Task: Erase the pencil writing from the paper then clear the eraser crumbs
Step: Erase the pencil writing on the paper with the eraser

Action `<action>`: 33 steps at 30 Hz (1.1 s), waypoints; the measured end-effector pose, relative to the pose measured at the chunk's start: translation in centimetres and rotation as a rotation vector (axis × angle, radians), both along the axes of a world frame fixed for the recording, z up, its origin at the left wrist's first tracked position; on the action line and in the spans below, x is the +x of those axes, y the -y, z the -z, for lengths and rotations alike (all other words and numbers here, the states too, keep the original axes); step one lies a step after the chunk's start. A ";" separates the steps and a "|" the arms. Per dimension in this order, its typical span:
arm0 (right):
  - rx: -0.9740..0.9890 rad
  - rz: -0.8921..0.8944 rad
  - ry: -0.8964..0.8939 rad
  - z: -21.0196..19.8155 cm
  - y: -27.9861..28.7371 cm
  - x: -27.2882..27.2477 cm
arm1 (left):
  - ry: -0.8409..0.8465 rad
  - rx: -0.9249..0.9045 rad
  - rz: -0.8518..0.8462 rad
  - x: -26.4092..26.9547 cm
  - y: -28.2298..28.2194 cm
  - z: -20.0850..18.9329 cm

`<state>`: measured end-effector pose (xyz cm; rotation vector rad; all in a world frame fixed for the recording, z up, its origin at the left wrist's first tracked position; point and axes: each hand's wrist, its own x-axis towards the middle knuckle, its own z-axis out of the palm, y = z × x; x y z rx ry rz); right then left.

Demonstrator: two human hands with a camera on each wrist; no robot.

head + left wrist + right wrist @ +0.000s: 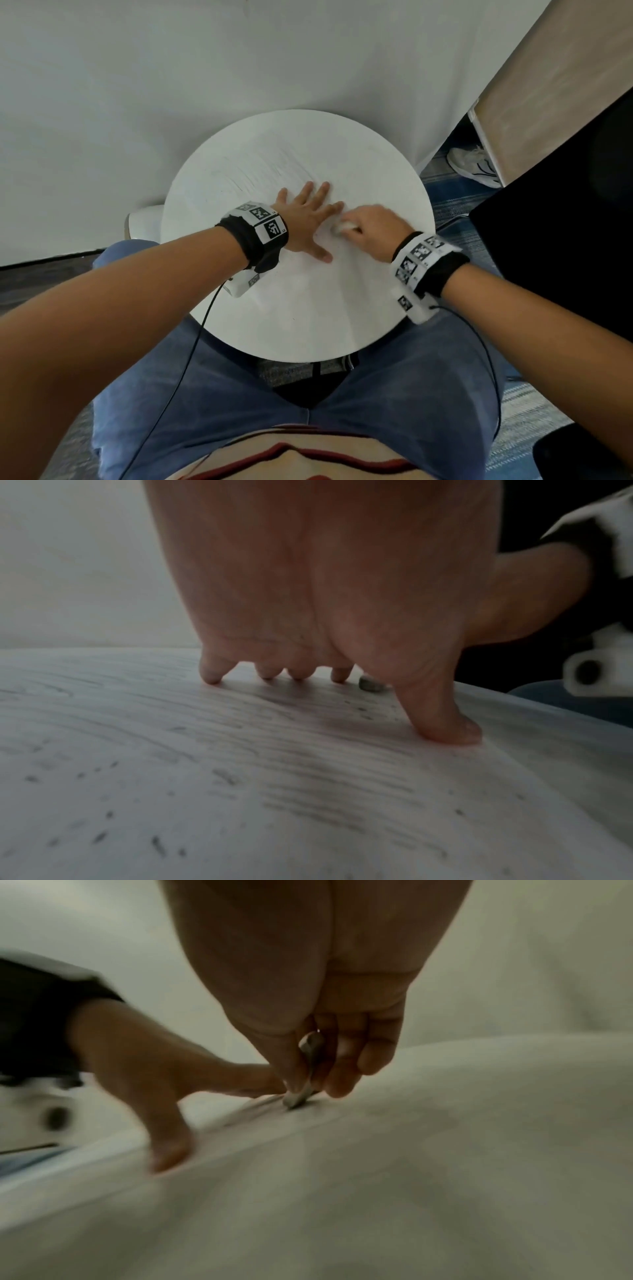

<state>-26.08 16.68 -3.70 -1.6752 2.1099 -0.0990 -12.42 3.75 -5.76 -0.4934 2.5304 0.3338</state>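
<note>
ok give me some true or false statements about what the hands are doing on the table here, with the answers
1. The left hand lies flat with spread fingers on the paper. True.
2. The right hand is empty. False: it pinches an eraser.
3. The eraser tip touches the paper. True, as the right wrist view shows.
4. The two hands are far apart, at opposite edges of the table. False: they sit close together near its middle.
5. Small dark crumbs lie on the paper. True.
6. The table is square. False: it is round.
</note>
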 end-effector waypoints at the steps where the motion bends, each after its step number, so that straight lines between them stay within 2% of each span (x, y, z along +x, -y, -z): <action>1: -0.011 0.054 -0.062 -0.3 0.0 -1.0 | -0.007 0.008 -0.002 0.0 0.0 0.0; 3: -0.012 0.044 -0.206 -0.3 -0.4 -1.1 | -0.015 0.014 0.006 -0.1 0.0 0.0; 4: 0.004 -0.050 -0.245 -0.1 -0.8 0.1 | -0.015 0.018 0.014 -0.1 0.0 0.0; 6: 0.000 -0.233 -0.140 0.0 -1.8 2.2 | -0.006 0.019 0.033 -0.1 0.0 0.0; 8: 0.030 -0.194 -0.063 -0.2 -1.7 1.3 | -0.001 0.016 0.039 -0.1 0.0 0.0; 11: -0.019 -0.023 -0.196 -0.3 -1.2 -0.8 | -0.005 0.031 0.018 0.0 0.1 0.1; 13: -0.010 -0.115 -0.328 0.0 -1.9 1.0 | 0.002 0.022 0.028 0.0 0.1 0.0; 15: -0.004 -0.265 -0.245 0.2 -2.7 2.5 | 0.013 0.009 0.050 -0.2 0.1 -0.1; 16: 0.016 -0.269 -0.218 -0.1 -2.6 2.0 | 0.018 0.010 0.055 -0.2 0.1 -0.1; 18: -0.003 -0.168 -0.233 -0.4 -1.7 -0.2 | 0.020 0.018 0.049 -0.1 0.1 -0.2; 20: -0.043 -0.084 -0.357 -0.1 -1.5 -0.8 | 0.021 0.022 0.042 0.0 0.2 -0.3; 22: 0.005 -0.206 -0.422 0.7 -2.1 1.3 | 0.023 0.007 0.053 -0.1 0.2 -0.3; 24: 0.028 -0.382 -0.367 0.7 -2.8 2.5 | 0.026 -0.010 0.075 -0.3 0.2 -0.3; 26: 0.039 -0.335 -0.357 -0.5 -2.1 1.2 | 0.031 -0.005 0.074 -0.2 0.2 -0.3; 28: -0.001 -0.192 -0.370 -0.9 -1.6 -0.1 | 0.026 0.007 0.070 -0.1 0.2 -0.3; 30: 0.010 -0.204 -0.443 -0.8 -2.1 1.2 | 0.021 -0.003 0.104 0.0 0.4 -0.4; 32: 0.034 -0.289 -0.340 -0.7 -3.0 2.8 | 0.025 -0.025 0.156 0.0 0.5 -0.6; 33: 0.032 -0.272 -0.257 -1.0 -3.2 2.9 | 0.029 -0.037 0.168 0.2 0.5 -0.7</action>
